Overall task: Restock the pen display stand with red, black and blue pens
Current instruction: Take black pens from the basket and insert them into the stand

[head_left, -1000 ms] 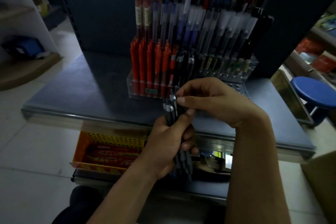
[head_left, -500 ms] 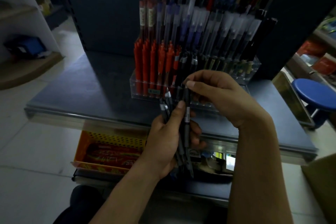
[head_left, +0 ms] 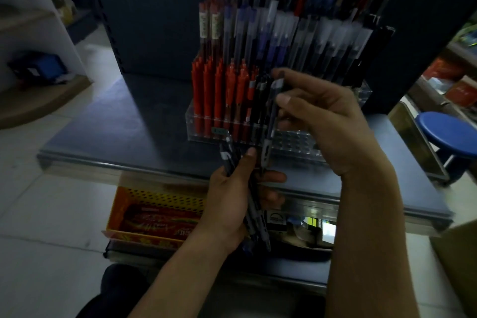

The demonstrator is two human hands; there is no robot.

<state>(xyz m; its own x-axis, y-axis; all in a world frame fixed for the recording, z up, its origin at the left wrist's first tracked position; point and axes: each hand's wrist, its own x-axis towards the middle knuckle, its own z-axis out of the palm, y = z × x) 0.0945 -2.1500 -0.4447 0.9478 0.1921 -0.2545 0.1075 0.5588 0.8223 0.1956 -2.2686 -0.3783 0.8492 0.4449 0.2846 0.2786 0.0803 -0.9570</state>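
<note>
— What's in your hands?
— My left hand [head_left: 232,196] grips a bundle of dark pens [head_left: 229,160] at the desk's [head_left: 129,121] front edge. My right hand [head_left: 327,121] pinches one black pen [head_left: 271,121] upright, just before the clear display stand [head_left: 296,143], beside its red pens [head_left: 219,95].

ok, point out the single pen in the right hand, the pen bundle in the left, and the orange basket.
single pen [head_left: 271,124]: head view, mid barrel.
pen bundle [head_left: 258,227]: head view, barrels below the palm.
orange basket [head_left: 154,196]: head view, perforated wall.
</note>
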